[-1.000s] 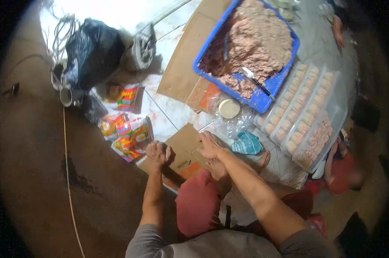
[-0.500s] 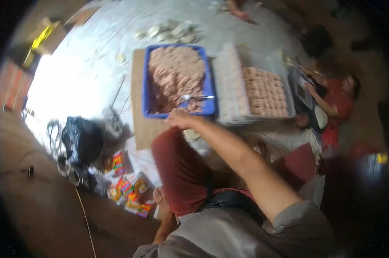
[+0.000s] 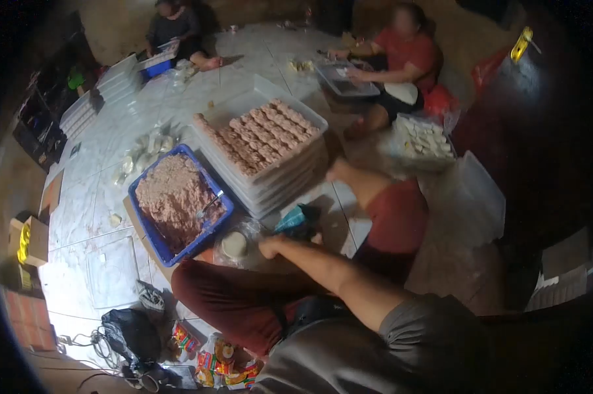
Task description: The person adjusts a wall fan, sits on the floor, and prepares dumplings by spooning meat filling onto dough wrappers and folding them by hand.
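Note:
My right hand (image 3: pixel 268 247) is low over the floor in front of my crossed legs, its fingers bunched together. Whatever they may hold is too small to make out. Just left of it lies a round white stack (image 3: pixel 234 245), looking like dough wrappers, in clear plastic. A teal bag or cloth (image 3: pixel 295 220) lies beyond the hand. A blue tub (image 3: pixel 160 241) of pink minced filling (image 3: pixel 175 187) stands to the left, with a metal utensil (image 3: pixel 210 205) in it. Behind is a stack of clear trays (image 3: pixel 260 197), the top one holding rows of pink pieces (image 3: pixel 263 134). My left hand is outside the view.
A person in red (image 3: pixel 408 56) sits at the back right beside a tray (image 3: pixel 345 82); another person (image 3: pixel 171 29) sits far left. A container of pale pieces (image 3: pixel 424 141) stands right. A black bag (image 3: pixel 131 335), cables and colourful packets (image 3: pixel 227 368) lie front left.
The view has swung right and up, bringing both people and more trays into sight. My right hand has gone from the tub's front edge to beside the white stack. My left hand has left view.

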A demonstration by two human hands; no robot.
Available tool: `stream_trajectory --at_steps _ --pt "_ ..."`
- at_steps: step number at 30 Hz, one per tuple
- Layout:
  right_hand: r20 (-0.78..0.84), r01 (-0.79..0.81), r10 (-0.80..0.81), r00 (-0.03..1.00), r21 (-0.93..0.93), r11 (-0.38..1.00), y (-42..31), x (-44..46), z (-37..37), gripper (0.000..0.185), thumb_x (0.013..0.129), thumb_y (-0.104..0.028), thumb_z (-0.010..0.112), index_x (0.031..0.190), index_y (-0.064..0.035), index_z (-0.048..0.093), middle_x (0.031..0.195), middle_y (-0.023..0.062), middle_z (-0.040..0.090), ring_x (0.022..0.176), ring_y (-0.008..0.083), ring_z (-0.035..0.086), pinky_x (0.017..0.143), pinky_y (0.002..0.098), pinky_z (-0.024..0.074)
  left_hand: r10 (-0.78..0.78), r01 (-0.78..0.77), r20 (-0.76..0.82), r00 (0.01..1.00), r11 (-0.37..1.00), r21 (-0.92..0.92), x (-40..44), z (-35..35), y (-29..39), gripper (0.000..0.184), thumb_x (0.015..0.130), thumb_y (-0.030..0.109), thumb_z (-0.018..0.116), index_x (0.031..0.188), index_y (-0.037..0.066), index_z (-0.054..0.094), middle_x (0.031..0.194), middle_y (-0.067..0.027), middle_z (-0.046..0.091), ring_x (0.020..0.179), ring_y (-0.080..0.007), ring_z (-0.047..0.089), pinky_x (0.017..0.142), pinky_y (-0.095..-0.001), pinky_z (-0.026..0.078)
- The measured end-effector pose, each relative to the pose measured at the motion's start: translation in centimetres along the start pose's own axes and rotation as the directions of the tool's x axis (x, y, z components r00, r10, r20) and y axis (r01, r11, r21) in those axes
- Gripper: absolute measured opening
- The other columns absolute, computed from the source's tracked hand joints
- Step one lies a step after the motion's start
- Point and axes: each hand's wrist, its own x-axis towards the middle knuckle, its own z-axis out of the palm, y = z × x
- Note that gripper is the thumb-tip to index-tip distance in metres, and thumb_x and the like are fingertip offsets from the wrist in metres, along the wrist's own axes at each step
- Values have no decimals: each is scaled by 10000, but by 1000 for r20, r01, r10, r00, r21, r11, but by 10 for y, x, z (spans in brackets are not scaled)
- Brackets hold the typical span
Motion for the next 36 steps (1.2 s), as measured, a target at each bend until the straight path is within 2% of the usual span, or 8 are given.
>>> stream_trajectory --at_steps 7,12,17,21,25,28,32,36 --pt "38 -21 -5 999 643 766 42 -39 -8 432 890 -182 578 1281 1 564 1285 227 611 1175 334 602 954 527 462 -73 74 16 997 997 -31 19 -18 10 459 923 471 516 1064 39 576 1075 -168 571 977 -357 551 858 -471 447" --pt "-381 408 -145 913 849 336 71 4 51 264 959 -293 547 991 -40 617 894 59 604 750 156 532 641 359 455 -320 312 17 947 909 -277 72 -62 40 503 944 501 489 1096 31 583 1104 -171 579 1003 -356 556 880 -471 451" --pt "-283 317 -147 948 886 339 92 -21 50 402 990 -397 546 941 -14 660 813 65 657 664 135 585 608 336 472 -589 542 315 744 257 -800 182 -109 83 549 964 531 462 1129 23 590 1132 -174 588 1030 -355 561 903 -472 455" --pt "-406 459 -222 886 833 308 101 -32 21 354 992 -329 558 892 7 609 793 67 632 729 203 581 669 389 479 -286 681 741 608 -292 -671 271 -131 76 586 981 554 441 1155 16 595 1155 -176 595 1051 -354 566 921 -472 459" --pt "-651 617 -67 756 674 406 96 4 42 302 1004 -278 527 883 -20 629 682 31 585 628 110 544 602 279 436 34 952 954 299 -80 -296 309 -138 67 673 1035 559 296 1287 -11 551 1086 -149 638 982 -264 597 931 -403 473" --pt "-547 555 -133 826 753 352 94 -1 36 319 1003 -301 517 893 -27 637 685 75 610 644 165 574 633 336 454 98 748 935 341 574 -333 313 -130 65 600 1058 500 308 1267 -2 561 915 -75 634 834 -149 569 842 -287 474" --pt "-599 447 -46 800 543 711 89 -54 6 321 993 -333 507 968 -56 668 778 127 679 734 265 649 709 393 497 -70 734 915 398 623 -271 308 -132 74 517 1049 471 395 1265 36 571 878 -26 599 793 -133 538 795 -260 446" --pt "-591 257 1 807 353 900 87 -52 14 275 947 -323 573 974 -81 701 870 159 708 844 346 675 788 419 513 -42 147 775 630 987 -66 297 -155 66 492 980 473 531 1256 66 513 1071 -167 615 965 -297 577 851 -403 468"
